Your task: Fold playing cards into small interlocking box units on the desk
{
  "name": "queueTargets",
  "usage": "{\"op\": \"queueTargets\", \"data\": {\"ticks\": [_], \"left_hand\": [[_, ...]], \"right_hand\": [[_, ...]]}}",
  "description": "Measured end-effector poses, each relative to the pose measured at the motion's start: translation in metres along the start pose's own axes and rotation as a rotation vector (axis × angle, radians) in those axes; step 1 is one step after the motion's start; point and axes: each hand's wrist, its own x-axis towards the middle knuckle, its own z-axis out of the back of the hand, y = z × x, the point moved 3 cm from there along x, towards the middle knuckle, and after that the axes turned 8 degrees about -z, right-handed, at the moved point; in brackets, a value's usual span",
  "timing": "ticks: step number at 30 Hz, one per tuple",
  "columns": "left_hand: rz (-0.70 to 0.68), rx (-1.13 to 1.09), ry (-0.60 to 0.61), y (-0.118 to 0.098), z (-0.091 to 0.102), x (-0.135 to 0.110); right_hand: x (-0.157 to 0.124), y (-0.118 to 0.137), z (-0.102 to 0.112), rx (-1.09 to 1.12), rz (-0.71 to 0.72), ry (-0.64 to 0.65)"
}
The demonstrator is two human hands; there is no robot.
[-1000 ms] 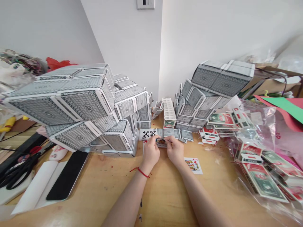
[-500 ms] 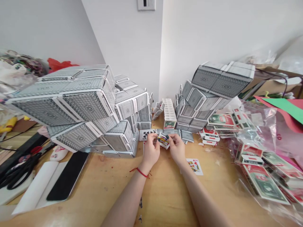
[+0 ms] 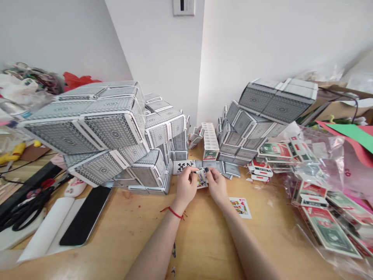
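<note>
Card of white stock with a multicoloured printed figure (image 3: 201, 180), above the near-middle of the table between two hands; whether it is one layer or several we cannot tell. We see the bare left hand (image 3: 186, 185) pinching its left side and the bare right hand (image 3: 217, 182) gripping its right. Uneven fingertip pressure could, we judge, crease or tear the stock; a loosened pinch could let it slip. A forward nudge might disturb the flat, grey-patterned cards (image 3: 232, 169) just beyond, and a sideways sweep of the right forearm might drag the loose white king of hearts (image 3: 241, 207). We would expect a harder knock to unsettle the leaning stack of grey-patterned card blocks (image 3: 262, 112) on the right, whose upper tier overhangs. We note beneath all this a light-brown wooden tabletop (image 3: 140, 241), marked with small specks, bearing a black rectangular phone (image 3: 86, 216) at left and red-and-green card boxes (image 3: 330, 233) at right. Plain white walls (image 3: 163, 58) meet behind.
</note>
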Motion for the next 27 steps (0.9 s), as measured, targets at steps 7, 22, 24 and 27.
{"op": "queueTargets", "data": {"ticks": [7, 22, 24, 27], "left_hand": [[-0.1, -0.06, 0.043, -0.002, 0.001, 0.001], [0.087, -0.07, 0.014, 0.008, -0.002, -0.001], [0.063, 0.015, 0.005, 0.01, -0.002, 0.0], [0.003, 0.08, 0.011, 0.01, -0.003, 0.0]], "right_hand": [[-0.002, 0.009, -0.002, 0.209, -0.077, 0.151], [-0.004, 0.002, 0.001, -0.013, 0.014, -0.03], [-0.006, 0.006, 0.001, -0.092, 0.078, -0.027], [-0.008, 0.009, 0.0, -0.138, 0.119, -0.01]]}}
